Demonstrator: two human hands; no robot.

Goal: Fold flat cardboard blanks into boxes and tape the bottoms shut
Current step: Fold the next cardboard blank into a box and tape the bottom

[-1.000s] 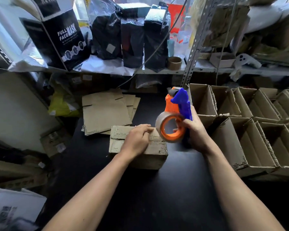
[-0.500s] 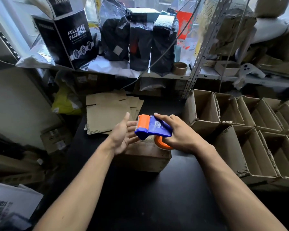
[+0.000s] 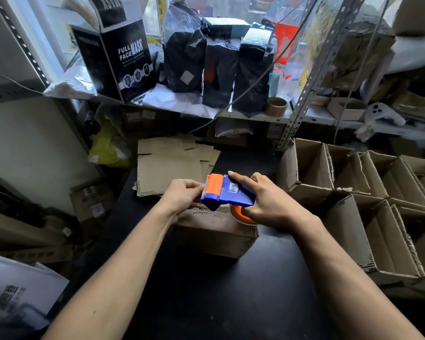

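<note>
Tape dispenser (image 3: pixel 227 192) held over upturned box (image 3: pixel 215 229).
Right hand (image 3: pixel 270 204) is clamped on its rigid body; left hand (image 3: pixel 185 196) pinches the cutter end. Light corrugated board likely crushes; steadying at edges advised.

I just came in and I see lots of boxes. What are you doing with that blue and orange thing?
A person is taping a cardboard box shut on the black table. The right hand holds the blue and orange tape dispenser over the box's closed flaps, while the left hand pinches at its orange front end, probably the tape end. Flat cardboard blanks wait behind, and open folded boxes sit on the right.
</note>
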